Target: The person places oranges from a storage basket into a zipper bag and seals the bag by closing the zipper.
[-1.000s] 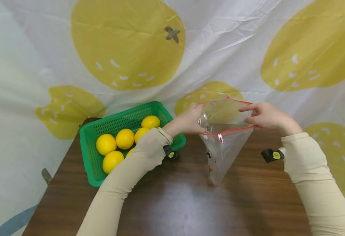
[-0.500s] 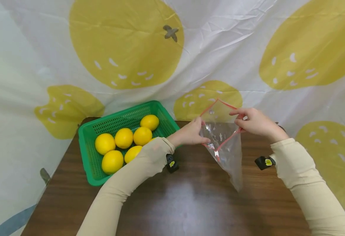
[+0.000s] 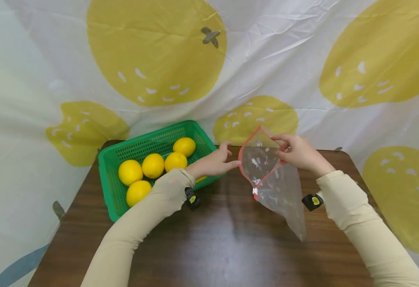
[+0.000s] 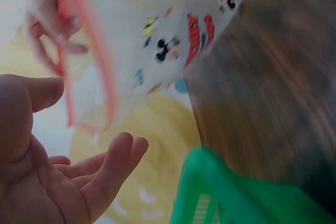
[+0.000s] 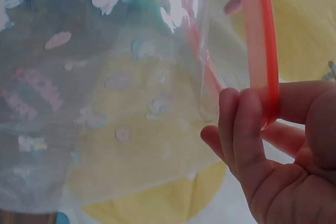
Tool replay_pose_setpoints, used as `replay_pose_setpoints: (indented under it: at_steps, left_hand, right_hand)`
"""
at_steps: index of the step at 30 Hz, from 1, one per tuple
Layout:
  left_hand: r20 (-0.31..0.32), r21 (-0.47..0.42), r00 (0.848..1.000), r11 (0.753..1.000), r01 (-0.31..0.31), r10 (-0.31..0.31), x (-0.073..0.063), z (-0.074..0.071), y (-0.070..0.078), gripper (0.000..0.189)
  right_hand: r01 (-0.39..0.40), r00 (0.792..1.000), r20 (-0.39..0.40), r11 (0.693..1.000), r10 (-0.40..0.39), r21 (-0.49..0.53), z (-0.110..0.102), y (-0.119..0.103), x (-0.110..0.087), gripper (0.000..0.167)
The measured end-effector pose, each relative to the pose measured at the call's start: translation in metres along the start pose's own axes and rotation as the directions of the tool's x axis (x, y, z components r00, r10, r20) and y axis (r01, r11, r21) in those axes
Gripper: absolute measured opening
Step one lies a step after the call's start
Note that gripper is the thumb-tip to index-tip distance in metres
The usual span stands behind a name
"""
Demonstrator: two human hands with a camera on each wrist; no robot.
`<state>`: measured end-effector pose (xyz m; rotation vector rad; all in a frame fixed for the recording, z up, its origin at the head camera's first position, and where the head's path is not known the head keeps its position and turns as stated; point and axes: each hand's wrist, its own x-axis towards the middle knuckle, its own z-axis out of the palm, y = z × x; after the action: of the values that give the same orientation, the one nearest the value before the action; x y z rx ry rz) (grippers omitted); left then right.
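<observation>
Bag, just one, hanging from the right hand, thumb and fingers pinching its red rim! Left hand, fingers loosely spread, just beside that rim. Left of it, one basket, at least five yellow fruits inside.

Looks like a room indoors, hard to tell which kind, with fruit-patterned cloth hanging behind a brown tabletop.

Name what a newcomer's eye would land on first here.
Probably the bright yellow fruits in the green basket, on the table's left side. Next, the clear bag with its red-edged mouth, held by the right hand. Behind everything hangs a white cloth printed with huge yellow shapes.
</observation>
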<state>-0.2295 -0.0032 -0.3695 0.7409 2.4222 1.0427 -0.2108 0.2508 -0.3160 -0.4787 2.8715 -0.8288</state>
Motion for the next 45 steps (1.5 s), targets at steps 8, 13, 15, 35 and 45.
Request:
replay_pose_setpoints:
  at_steps: [8,13,15,35,45]
  left_hand:
    - [-0.052,0.056,0.998,0.998,0.026,-0.023,-0.040,-0.041,-0.033,0.058]
    - [-0.104,0.146,0.992,0.985,0.088,-0.073,-0.061,-0.059,-0.058,0.056]
    - [-0.111,0.172,0.990,0.980,0.103,-0.085,-0.066,-0.063,-0.067,0.057]
    - [0.091,0.187,0.882,0.878,0.441,-0.463,-0.085,-0.051,-0.116,0.070]
    - [0.137,0.145,0.853,0.862,0.486,-0.504,-0.085,-0.041,-0.120,0.078]
  right_hand:
    - [-0.058,0.996,0.065,0.998,0.057,0.017,0.012,0.003,0.006,0.048]
    - [-0.015,0.998,0.057,1.000,0.016,-0.010,0.019,0.009,0.010,0.045]
    - [-0.006,0.998,0.058,1.000,0.007,-0.023,0.022,0.011,0.011,0.044]
    - [-0.056,0.993,0.104,0.998,0.052,0.036,0.035,0.025,0.016,0.046]
    - [-0.043,0.993,0.107,0.999,0.042,0.007,0.038,0.025,0.017,0.046]
